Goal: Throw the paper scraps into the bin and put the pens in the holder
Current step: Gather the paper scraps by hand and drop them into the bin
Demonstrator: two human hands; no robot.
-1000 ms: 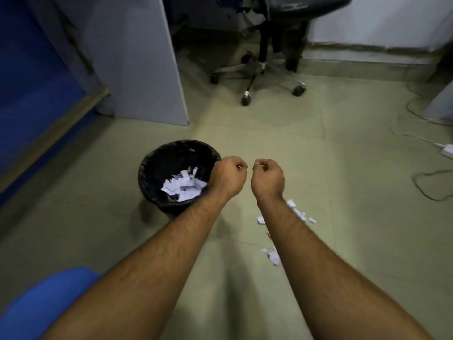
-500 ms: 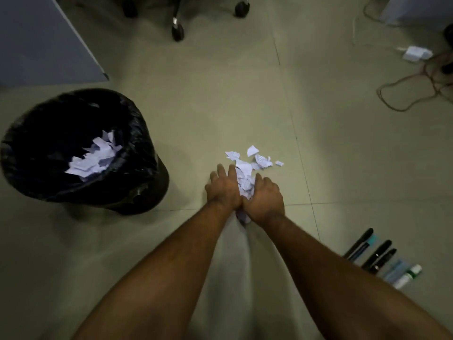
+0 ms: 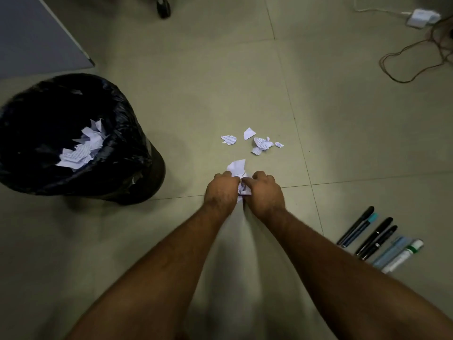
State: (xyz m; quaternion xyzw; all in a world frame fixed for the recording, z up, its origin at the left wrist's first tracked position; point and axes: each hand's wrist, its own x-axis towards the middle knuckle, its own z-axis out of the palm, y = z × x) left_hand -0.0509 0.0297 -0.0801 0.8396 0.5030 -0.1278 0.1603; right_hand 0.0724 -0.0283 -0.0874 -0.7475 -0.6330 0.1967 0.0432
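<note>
**Scraps gathered between both hands**

Scraps of torn white printed paper lie on the pale tiled floor, bunched between the left hand and right hand, whose curled fingers pinch the small heap. Paper this light and limp will likely slip loose, so scooping from underneath with both hands seems safest. About five loose white scraps lie just beyond. To the left, the black plastic-lined bin already contains more scraps. To the right, six pens and markers lie side by side on the floor; no holder is visible.
</note>
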